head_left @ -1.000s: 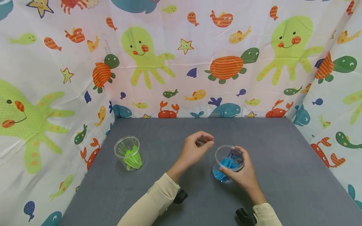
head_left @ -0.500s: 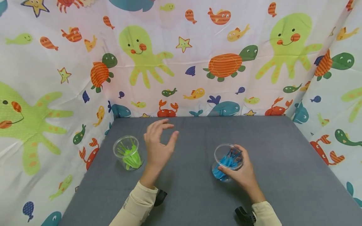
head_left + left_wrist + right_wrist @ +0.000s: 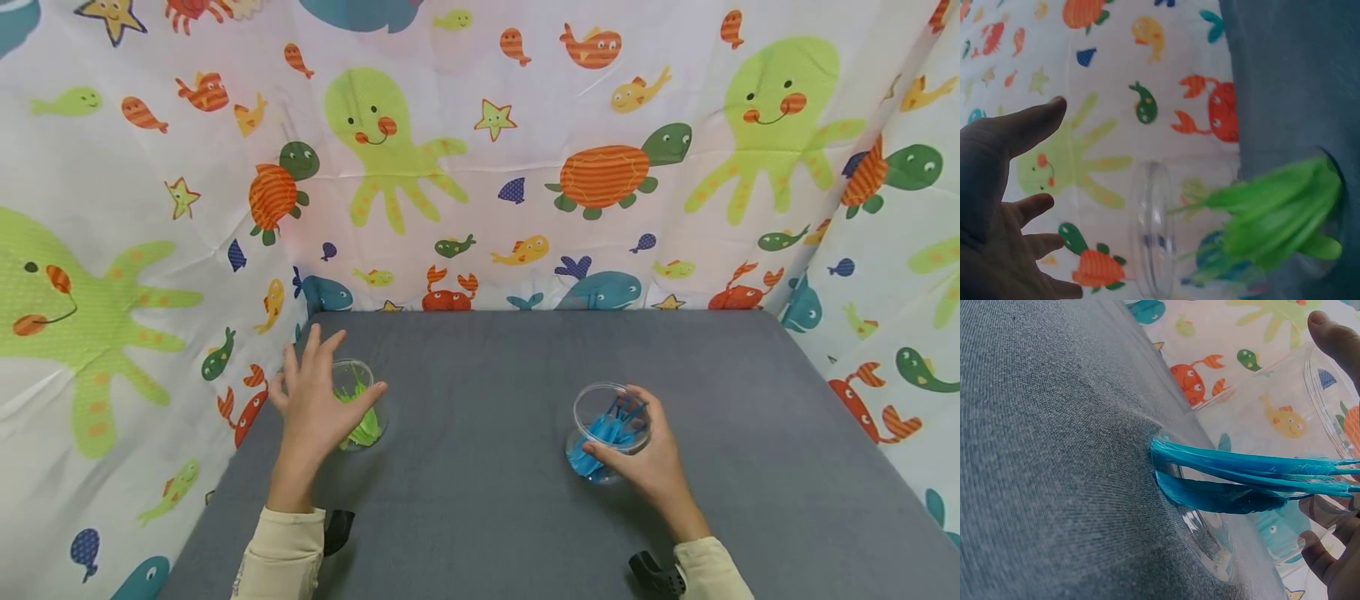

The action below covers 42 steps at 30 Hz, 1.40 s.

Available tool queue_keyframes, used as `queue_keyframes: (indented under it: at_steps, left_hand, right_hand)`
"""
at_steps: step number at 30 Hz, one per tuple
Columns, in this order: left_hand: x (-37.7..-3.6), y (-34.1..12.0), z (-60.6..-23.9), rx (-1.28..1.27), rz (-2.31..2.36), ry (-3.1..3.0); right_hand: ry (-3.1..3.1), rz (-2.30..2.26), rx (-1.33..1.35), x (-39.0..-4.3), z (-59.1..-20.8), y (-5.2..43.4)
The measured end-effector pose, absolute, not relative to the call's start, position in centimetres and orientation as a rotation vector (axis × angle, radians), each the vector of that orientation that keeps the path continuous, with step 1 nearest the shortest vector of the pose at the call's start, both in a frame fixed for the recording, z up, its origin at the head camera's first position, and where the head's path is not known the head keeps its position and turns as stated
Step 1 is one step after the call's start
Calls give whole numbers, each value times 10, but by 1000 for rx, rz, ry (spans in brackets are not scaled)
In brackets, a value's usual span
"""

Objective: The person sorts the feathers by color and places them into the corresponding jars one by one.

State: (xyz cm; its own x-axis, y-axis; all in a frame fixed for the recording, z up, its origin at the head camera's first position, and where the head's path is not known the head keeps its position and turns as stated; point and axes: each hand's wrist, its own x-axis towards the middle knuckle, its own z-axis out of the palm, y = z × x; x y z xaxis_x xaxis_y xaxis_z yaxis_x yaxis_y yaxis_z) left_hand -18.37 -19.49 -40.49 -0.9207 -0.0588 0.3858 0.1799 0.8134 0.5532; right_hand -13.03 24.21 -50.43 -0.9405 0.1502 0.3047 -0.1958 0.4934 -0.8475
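A clear cup of green feathers [image 3: 358,410] stands at the table's left side. My left hand [image 3: 315,398] hovers over it with fingers spread and holds nothing. In the left wrist view the same cup of green feathers [image 3: 1272,219] lies just beyond the open left hand [image 3: 1007,206]. A clear cup of blue feathers [image 3: 606,427] stands right of centre, and my right hand [image 3: 647,454] grips its side. The right wrist view shows the cup of blue feathers [image 3: 1241,487] close up with the fingertips [image 3: 1335,337] wrapped round it.
The grey cloth table [image 3: 480,492] is walled on three sides by a sea-animal print curtain [image 3: 480,167]. Black wrist camera mounts [image 3: 339,530] show near both cream sleeves at the front edge.
My left hand has swung from beside the blue cup leftward across the table and opened over the green cup. The right hand has kept its grip on the blue cup.
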Motion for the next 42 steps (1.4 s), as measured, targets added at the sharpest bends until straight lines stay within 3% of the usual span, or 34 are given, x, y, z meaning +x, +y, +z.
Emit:
queue_keyframes:
  at_steps: [13, 31, 42]
  left_hand:
    - [-191, -210, -443, 22, -926, -2775]
    - [-207, -119, -451, -433, -1166, -2782]
    - [-204, -98, -453, -571, -1239, -2770]
  right_hand:
    - [-2408, 1476, 0, -131, -504, 240]
    - [-2498, 1433, 30, -161, -502, 211]
    - [-2502, 1452, 75, -170, -501, 209]
